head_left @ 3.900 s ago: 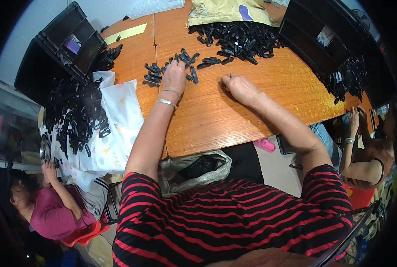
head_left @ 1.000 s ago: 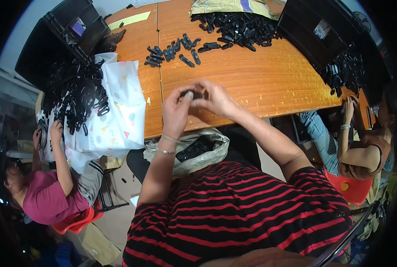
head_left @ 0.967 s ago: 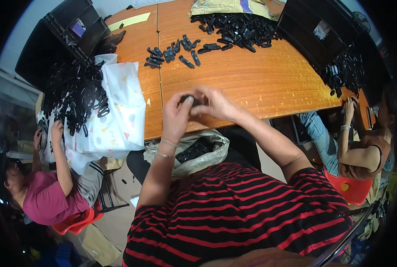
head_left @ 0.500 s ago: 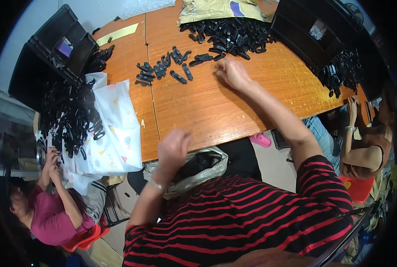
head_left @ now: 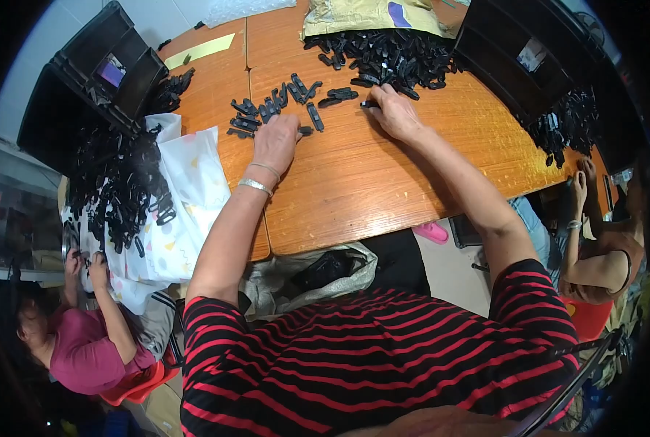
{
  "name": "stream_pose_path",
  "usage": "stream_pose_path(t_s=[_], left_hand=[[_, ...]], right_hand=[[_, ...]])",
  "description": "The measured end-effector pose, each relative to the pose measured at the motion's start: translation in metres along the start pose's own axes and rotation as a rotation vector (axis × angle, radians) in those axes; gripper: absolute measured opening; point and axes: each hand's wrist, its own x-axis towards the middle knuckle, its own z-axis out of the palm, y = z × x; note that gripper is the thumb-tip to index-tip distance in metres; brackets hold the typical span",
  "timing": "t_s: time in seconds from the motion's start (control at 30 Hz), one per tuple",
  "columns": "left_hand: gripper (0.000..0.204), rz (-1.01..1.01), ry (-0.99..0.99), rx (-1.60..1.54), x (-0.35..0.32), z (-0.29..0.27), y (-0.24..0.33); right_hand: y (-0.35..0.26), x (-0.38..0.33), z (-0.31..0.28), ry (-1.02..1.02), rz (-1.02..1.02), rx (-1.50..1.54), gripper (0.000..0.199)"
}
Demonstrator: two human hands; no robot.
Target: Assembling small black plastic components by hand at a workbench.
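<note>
1. Just below the near table edge (head_left: pixel 339 240), a pale plastic bag (head_left: pixel 318 273) hangs open with dark pieces inside it, right in front of the person's striped shirt.
2. Between that edge and the hands lies a wide stretch of bare wooden tabletop.
3. The left hand (head_left: pixel 274 142) lies palm down, fingers spread loosely and gripping nothing, its fingertips touching the small cluster of black plastic parts (head_left: pixel 274 109).
4. The right hand (head_left: pixel 394 113) reaches further, fingertips pinched on a single black part (head_left: pixel 369 104) at the near fringe of the large heap of black parts (head_left: pixel 383 54).
5. To the left, a white patterned sheet (head_left: pixel 183 197) drapes over the table's side edge, carrying another heap of black parts (head_left: pixel 121 189); a co-worker in a pink top (head_left: pixel 84 357) sits below it.
6. At the far left stand black crates (head_left: pixel 84 73); at the far right another black crate (head_left: pixel 529 51), with parts spilled beside it near a second co-worker's hand (head_left: pixel 580 175).
7. Beyond the large heap lies a tan bag (head_left: pixel 369 14).
</note>
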Motion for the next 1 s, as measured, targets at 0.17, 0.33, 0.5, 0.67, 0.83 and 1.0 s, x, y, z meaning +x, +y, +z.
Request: stream_pose_path(t_s=[0.17, 0.33, 0.5, 0.67, 0.83, 1.0], left_hand=[[0.022, -0.325, 0.150, -0.619, -0.030, -0.003, 0.022], [0.040, -0.651, 0.148, -1.602, -0.048, -0.005, 0.051], [0.036, -0.477, 0.245, -1.533, -0.061, -0.010, 0.074], [0.033, -0.474, 0.198, -1.673, -0.069, -0.027, 0.077], [0.034, -0.498, 0.184, -1.775, -0.074, -0.030, 0.073], [0.036, -0.543, 0.213, -1.724, -0.073, -0.031, 0.074]], right_hand=[[-0.051, -0.028, -0.018, -0.153, 0.186, 0.468, 0.017], [-0.104, -0.049, -0.027, -0.214, 0.227, 0.806, 0.021], [-0.119, -0.059, -0.021, -0.001, -0.027, 0.618, 0.026], [-0.118, -0.063, -0.022, 0.146, -0.185, 0.506, 0.028], [-0.119, -0.065, -0.023, 0.146, -0.175, 0.444, 0.024], [-0.125, -0.067, -0.031, 0.093, -0.067, 0.476, 0.022]])
